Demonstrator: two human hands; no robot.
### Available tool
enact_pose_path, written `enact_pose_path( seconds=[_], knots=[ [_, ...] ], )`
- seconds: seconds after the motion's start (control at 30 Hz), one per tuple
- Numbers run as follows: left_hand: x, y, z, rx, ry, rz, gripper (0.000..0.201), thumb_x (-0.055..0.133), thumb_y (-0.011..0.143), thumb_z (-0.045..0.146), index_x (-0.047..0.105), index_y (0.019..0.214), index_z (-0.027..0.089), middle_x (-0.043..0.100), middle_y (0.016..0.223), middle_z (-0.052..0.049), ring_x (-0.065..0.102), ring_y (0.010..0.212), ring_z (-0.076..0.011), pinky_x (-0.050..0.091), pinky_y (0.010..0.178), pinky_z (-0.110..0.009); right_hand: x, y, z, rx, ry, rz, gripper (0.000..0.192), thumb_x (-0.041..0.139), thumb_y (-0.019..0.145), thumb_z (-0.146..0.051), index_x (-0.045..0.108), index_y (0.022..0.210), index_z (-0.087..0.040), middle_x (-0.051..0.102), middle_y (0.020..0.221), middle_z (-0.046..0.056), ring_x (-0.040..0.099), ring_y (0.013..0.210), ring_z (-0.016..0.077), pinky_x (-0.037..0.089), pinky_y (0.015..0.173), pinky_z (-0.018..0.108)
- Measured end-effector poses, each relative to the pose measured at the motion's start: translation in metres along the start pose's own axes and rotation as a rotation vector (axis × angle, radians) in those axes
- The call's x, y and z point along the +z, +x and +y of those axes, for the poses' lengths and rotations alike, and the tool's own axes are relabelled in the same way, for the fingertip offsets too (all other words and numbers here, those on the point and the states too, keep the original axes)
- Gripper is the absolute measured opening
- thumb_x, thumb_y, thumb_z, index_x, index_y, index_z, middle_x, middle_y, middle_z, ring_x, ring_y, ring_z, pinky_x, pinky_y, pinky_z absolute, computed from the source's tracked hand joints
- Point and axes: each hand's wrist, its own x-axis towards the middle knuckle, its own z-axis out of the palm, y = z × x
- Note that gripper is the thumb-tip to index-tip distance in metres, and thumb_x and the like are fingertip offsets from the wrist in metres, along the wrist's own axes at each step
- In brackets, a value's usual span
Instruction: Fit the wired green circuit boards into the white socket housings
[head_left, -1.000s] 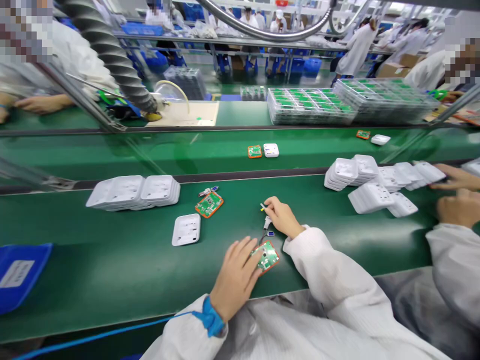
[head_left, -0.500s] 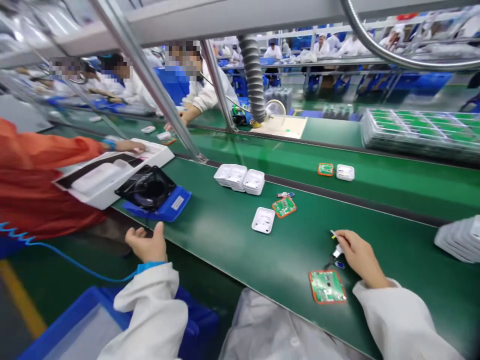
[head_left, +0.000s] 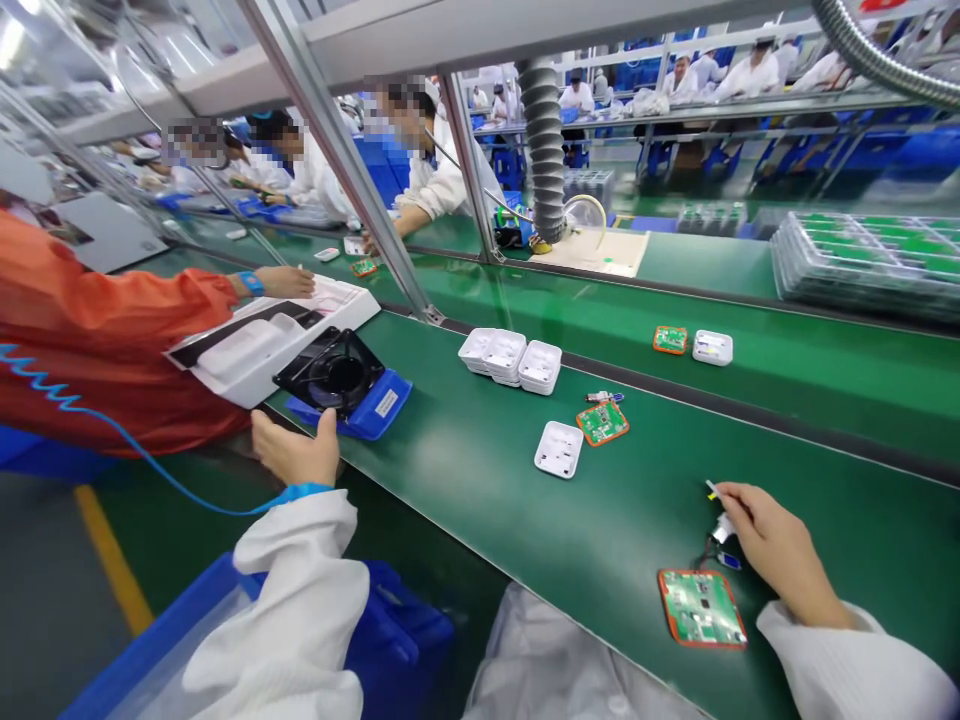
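Green board [head_left: 702, 607] lies below my right hand [head_left: 780, 550], fingers pinching its connector lead [head_left: 721, 527]; left hand [head_left: 296, 452] open, empty, reaching; plugging comes next, I judge.

On the bench in front of me a circuit board [head_left: 702, 607] lies nearest my body, with my right hand [head_left: 776, 552] just behind it on a small connector [head_left: 722, 527]. Further back and left sit a single housing [head_left: 559, 449] and a second board [head_left: 602, 423] beside it, then a stack of housings [head_left: 511, 357]. My left hand [head_left: 298, 452] is far left, beside a fan [head_left: 330, 373]
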Motion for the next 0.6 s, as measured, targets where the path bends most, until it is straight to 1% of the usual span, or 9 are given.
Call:
enact_pose_path(
  seconds=[0.03,0.07,0.13,0.17,0.2,0.27,0.37,0.47,0.6],
  knots=[
    [-0.005,-0.002,0.016,-0.013,0.081,0.081,0.081,0.046,0.087,0.044,0.002,0.141,0.001,0.015,0.146,-0.029,0.011,0.135,-0.0417,0.014,0.105,-0.062,0.0,0.0,0.0,-0.001,-0.007,-0.003,0.041,0.034,0.084,-0.049,0.063,0.096,-0.022,0.066,0.098,0.005,0.062,0.081,0.0206,0.047,0.068,0.031],
    [-0.009,-0.004,0.033,0.075,0.155,0.066,0.078,0.048,0.087,0.042,0.008,0.142,0.003,0.014,0.148,-0.026,0.007,0.137,-0.0403,0.009,0.107,-0.061,0.0,0.0,0.0,-0.002,-0.014,-0.007,0.042,0.034,0.084,-0.05,0.063,0.096,-0.022,0.066,0.098,0.005,0.062,0.082,0.0209,0.047,0.068,0.032],
    [-0.011,-0.006,0.067,0.294,0.244,-0.074,0.071,0.048,0.087,0.04,0.018,0.142,0.007,0.012,0.151,-0.022,0.004,0.139,-0.0386,-0.003,0.106,-0.063,0.0,0.0,0.0,-0.003,-0.025,-0.011,0.042,0.034,0.084,-0.05,0.063,0.096,-0.022,0.066,0.099,0.006,0.062,0.083,0.0215,0.047,0.068,0.032],
    [-0.009,-0.005,0.081,0.373,0.25,-0.142,0.067,0.048,0.088,0.037,0.021,0.142,0.007,0.014,0.151,-0.022,0.004,0.139,-0.0372,-0.005,0.106,-0.063,0.0,0.0,0.0,-0.004,-0.029,-0.01,0.043,0.033,0.084,-0.05,0.063,0.096,-0.022,0.066,0.099,0.006,0.062,0.083,0.0215,0.047,0.068,0.032],
    [-0.005,-0.004,0.092,0.432,0.239,-0.209,0.065,0.047,0.088,0.035,0.023,0.142,0.008,0.015,0.151,-0.021,0.004,0.14,-0.0355,-0.006,0.107,-0.062,0.0,0.0,-0.001,-0.006,-0.032,-0.006,0.043,0.033,0.084,-0.05,0.063,0.096,-0.022,0.066,0.099,0.006,0.062,0.082,0.0214,0.047,0.067,0.032],
    [0.005,-0.002,0.106,0.488,0.205,-0.297,0.062,0.045,0.088,0.033,0.024,0.142,0.009,0.016,0.151,-0.021,0.004,0.141,-0.0331,-0.007,0.107,-0.062,-0.001,0.0,-0.001,-0.016,-0.033,0.005,0.043,0.033,0.085,-0.05,0.063,0.096,-0.022,0.066,0.098,0.006,0.062,0.081,0.0209,0.047,0.067,0.031],
    [0.018,-0.001,0.11,0.483,0.197,-0.315,0.063,0.044,0.089,0.034,0.023,0.143,0.01,0.014,0.151,-0.02,0.002,0.141,-0.0317,-0.005,0.107,-0.062,-0.001,-0.001,-0.002,-0.035,-0.028,0.01,0.042,0.033,0.086,-0.05,0.063,0.097,-0.023,0.066,0.098,0.005,0.062,0.082,0.0202,0.047,0.068,0.031],
    [0.025,-0.008,0.103,0.482,0.21,-0.306,0.062,0.042,0.089,0.034,0.023,0.143,0.01,0.014,0.151,-0.02,0.002,0.141,-0.0318,-0.003,0.107,-0.062,-0.001,-0.001,-0.003,-0.031,-0.025,0.005,0.042,0.033,0.086,-0.051,0.062,0.097,-0.023,0.065,0.098,0.004,0.062,0.081,0.0195,0.047,0.067,0.03],
    [0.038,-0.021,0.086,0.441,0.223,-0.346,0.059,0.04,0.089,0.033,0.029,0.139,0.004,0.021,0.148,-0.025,0.011,0.139,-0.0358,0.012,0.108,-0.057,-0.001,0.0,-0.002,-0.028,-0.026,0.004,0.042,0.033,0.086,-0.051,0.062,0.097,-0.023,0.066,0.097,0.004,0.062,0.081,0.0192,0.047,0.067,0.03]
  ],
)
